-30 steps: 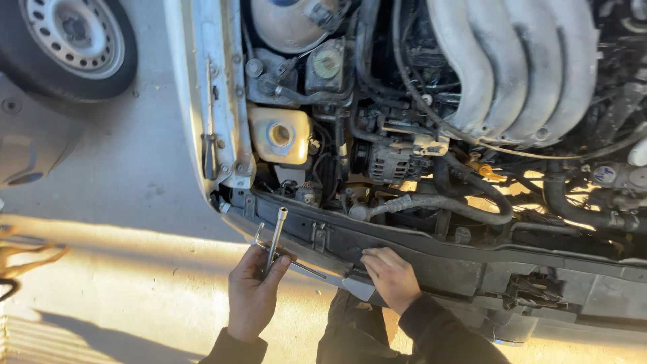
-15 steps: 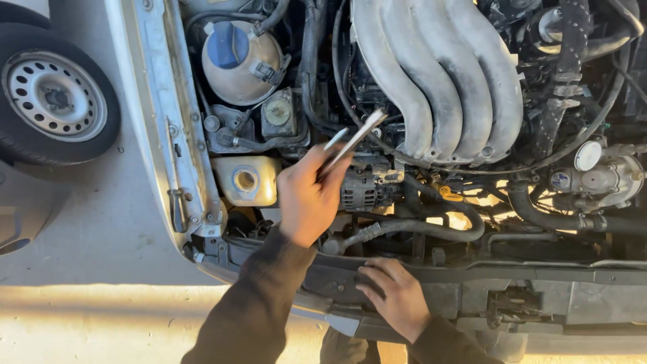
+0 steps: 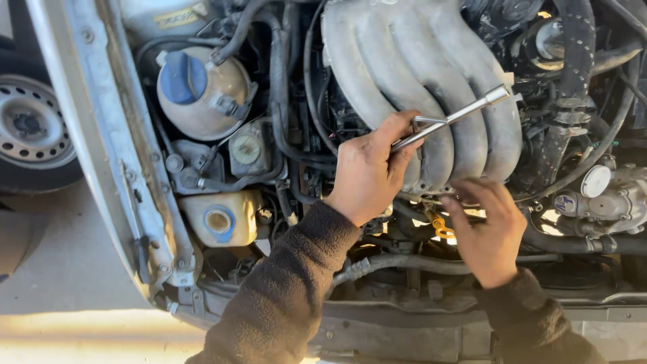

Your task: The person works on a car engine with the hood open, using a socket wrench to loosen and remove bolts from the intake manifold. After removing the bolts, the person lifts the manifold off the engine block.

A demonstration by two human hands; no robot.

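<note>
Here, the left hand (image 3: pixel 367 178) is closed around one metal wrench (image 3: pixel 453 119), gripping its lower end while the shaft slants up and to the right, its socket tip lying over the manifold (image 3: pixel 418 74). A short side arm juts from the shaft just above the fingers. The right hand (image 3: pixel 486 229) is open and holds nothing, fingers spread and curved, hovering below the manifold's lower edge, near the wrench but apart from it. Just left of that hand, under the manifold, shows one yellow dipstick loop (image 3: pixel 441 228). Both wrists wear dark fleece sleeves.

The manifold has four pale runners, side by side. Left of it sit three tanks: one round, with a blue cap (image 3: pixel 202 91); one small, with a grey cap (image 3: pixel 247 149); one cream, with a blue-ringed opening (image 3: pixel 219 219), lowest. Right of the manifold is one white cap (image 3: pixel 596 180). Far left of it, beyond the fender, stands one wheel (image 3: pixel 30 128).
</note>
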